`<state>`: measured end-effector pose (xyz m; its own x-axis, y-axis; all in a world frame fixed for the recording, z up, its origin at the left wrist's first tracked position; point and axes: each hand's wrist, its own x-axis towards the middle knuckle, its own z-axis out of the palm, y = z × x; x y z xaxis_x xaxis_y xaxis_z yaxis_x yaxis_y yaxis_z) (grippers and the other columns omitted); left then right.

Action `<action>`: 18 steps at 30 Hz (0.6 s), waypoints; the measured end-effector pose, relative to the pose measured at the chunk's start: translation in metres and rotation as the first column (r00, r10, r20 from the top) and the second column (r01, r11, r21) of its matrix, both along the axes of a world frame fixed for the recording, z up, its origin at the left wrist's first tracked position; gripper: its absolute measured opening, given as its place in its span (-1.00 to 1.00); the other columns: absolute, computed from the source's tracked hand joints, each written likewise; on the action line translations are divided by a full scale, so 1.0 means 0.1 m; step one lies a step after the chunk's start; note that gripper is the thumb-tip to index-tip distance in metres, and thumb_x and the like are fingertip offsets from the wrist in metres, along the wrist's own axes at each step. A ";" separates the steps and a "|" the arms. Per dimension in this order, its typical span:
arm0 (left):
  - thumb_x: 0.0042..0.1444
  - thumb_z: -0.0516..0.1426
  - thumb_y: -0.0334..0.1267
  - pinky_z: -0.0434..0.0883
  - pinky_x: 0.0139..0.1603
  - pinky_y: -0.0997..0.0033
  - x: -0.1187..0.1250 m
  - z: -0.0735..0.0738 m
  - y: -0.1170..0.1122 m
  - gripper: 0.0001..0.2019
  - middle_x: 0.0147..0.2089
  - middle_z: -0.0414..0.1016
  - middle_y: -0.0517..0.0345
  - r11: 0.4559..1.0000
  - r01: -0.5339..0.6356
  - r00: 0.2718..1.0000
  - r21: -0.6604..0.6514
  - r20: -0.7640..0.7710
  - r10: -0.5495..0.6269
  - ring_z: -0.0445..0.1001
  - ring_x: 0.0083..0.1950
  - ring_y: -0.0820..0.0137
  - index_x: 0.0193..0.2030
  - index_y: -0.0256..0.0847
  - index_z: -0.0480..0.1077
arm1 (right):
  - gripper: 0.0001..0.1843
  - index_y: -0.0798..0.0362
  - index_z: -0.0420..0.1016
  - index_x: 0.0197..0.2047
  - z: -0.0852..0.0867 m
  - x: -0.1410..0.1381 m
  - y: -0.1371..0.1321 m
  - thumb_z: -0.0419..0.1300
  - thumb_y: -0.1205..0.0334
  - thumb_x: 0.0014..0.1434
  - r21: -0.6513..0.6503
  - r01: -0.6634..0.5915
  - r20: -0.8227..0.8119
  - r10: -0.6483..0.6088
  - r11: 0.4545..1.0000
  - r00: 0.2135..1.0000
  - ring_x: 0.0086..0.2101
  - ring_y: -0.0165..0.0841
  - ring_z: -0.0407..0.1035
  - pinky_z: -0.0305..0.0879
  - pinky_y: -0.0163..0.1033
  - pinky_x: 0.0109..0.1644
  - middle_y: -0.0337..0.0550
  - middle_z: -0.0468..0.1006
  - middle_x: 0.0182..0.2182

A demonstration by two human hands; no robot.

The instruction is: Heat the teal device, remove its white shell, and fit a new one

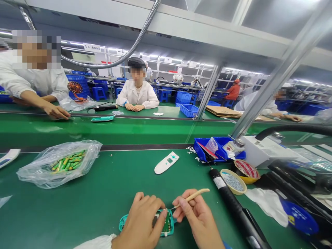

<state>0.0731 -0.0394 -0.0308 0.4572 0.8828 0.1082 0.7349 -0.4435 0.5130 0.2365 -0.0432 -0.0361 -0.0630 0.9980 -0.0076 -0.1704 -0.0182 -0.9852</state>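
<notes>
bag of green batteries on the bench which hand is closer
Left. The left hand sits right of the bag of green batteries; the right hand sits farther right.

At your six o'clock, a teal casing (125, 221) and tan stick (193, 197); at two, a blue tray (204, 151); at ten, green-yellow batteries (67, 163).

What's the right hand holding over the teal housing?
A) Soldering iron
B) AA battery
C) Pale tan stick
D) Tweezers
C. The right hand pinches a pale tan stick, whose tip reaches toward the circuit board in the teal housing, which the left hand holds.
</notes>
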 end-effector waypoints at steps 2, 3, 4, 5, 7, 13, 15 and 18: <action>0.21 -0.12 -0.25 0.15 -0.18 0.23 0.00 0.00 0.01 -0.80 -0.35 0.41 0.18 1.000 0.007 1.000 0.010 -0.003 -0.007 0.36 -0.31 0.33 -0.29 -0.15 0.29 | -0.66 0.09 0.25 -0.33 0.00 -0.02 0.00 0.17 -0.04 0.09 -0.009 -0.001 -0.008 0.001 1.000 1.000 -0.55 -0.49 0.34 0.31 -0.38 -0.46 -0.21 0.48 -0.50; 0.22 -0.13 -0.25 0.15 -0.18 0.23 0.01 0.00 0.01 -0.79 -0.35 0.41 0.18 1.000 0.010 1.000 0.011 -0.005 -0.010 0.36 -0.31 0.33 -0.29 -0.15 0.29 | -0.64 0.09 0.25 -0.34 0.00 -0.02 0.00 0.18 -0.05 0.08 -0.015 0.001 -0.009 -0.001 1.000 1.000 -0.55 -0.48 0.33 0.31 -0.38 -0.47 -0.21 0.47 -0.51; 0.22 -0.14 -0.25 0.16 -0.19 0.23 0.01 0.00 0.01 -0.79 -0.35 0.41 0.18 1.000 0.014 1.000 0.010 -0.010 -0.014 0.35 -0.32 0.33 -0.29 -0.15 0.29 | -0.63 0.09 0.25 -0.34 0.00 -0.03 0.01 0.19 -0.06 0.06 -0.019 0.007 -0.007 -0.007 1.000 1.000 -0.56 -0.48 0.33 0.31 -0.37 -0.48 -0.20 0.48 -0.51; 0.22 -0.15 -0.25 0.16 -0.19 0.23 0.01 0.01 0.01 -0.78 -0.36 0.40 0.17 1.000 0.017 1.000 0.009 -0.016 -0.016 0.35 -0.33 0.33 -0.29 -0.15 0.29 | -0.62 0.09 0.25 -0.34 0.01 -0.04 0.01 0.20 -0.07 0.06 -0.021 0.009 -0.003 -0.009 1.000 1.000 -0.56 -0.47 0.33 0.31 -0.36 -0.48 -0.19 0.48 -0.50; 0.23 -0.16 -0.24 0.17 -0.20 0.23 0.01 0.01 0.01 -0.76 -0.36 0.40 0.17 1.000 0.017 0.999 0.002 -0.031 -0.017 0.34 -0.34 0.33 -0.29 -0.15 0.29 | -0.63 0.09 0.26 -0.34 0.00 -0.05 0.00 0.19 -0.06 0.06 -0.015 0.015 0.004 -0.015 1.000 1.000 -0.55 -0.46 0.34 0.32 -0.35 -0.48 -0.16 0.49 -0.48; 0.23 -0.16 -0.26 0.18 -0.20 0.24 0.01 0.01 0.01 -0.77 -0.35 0.39 0.18 1.000 0.026 0.999 0.008 -0.033 -0.025 0.34 -0.34 0.34 -0.30 -0.15 0.28 | -0.73 0.09 0.30 -0.34 -0.08 -0.06 -0.03 0.13 0.03 0.15 0.069 0.005 0.036 -0.008 0.998 0.999 -0.50 -0.45 0.37 0.35 -0.35 -0.43 -0.16 0.46 -0.44; 0.23 -0.16 -0.27 0.18 -0.19 0.24 0.01 0.00 0.01 -0.78 -0.35 0.39 0.18 0.999 0.035 0.999 0.009 -0.031 -0.034 0.33 -0.34 0.34 -0.30 -0.15 0.27 | -0.74 0.10 0.34 -0.35 -0.10 -0.06 -0.04 0.12 0.05 0.16 0.117 0.005 0.069 -0.013 0.993 0.998 -0.50 -0.45 0.37 0.35 -0.35 -0.43 -0.17 0.43 -0.43; 0.23 -0.17 -0.28 0.18 -0.18 0.24 0.01 -0.01 0.02 -0.78 -0.35 0.39 0.19 0.999 0.034 0.999 0.000 -0.027 -0.034 0.31 -0.35 0.35 -0.30 -0.15 0.27 | -0.74 0.11 0.37 -0.37 -0.10 -0.07 -0.04 0.10 0.07 0.18 0.185 0.003 0.122 -0.026 0.983 0.992 -0.50 -0.45 0.37 0.35 -0.36 -0.44 -0.16 0.40 -0.41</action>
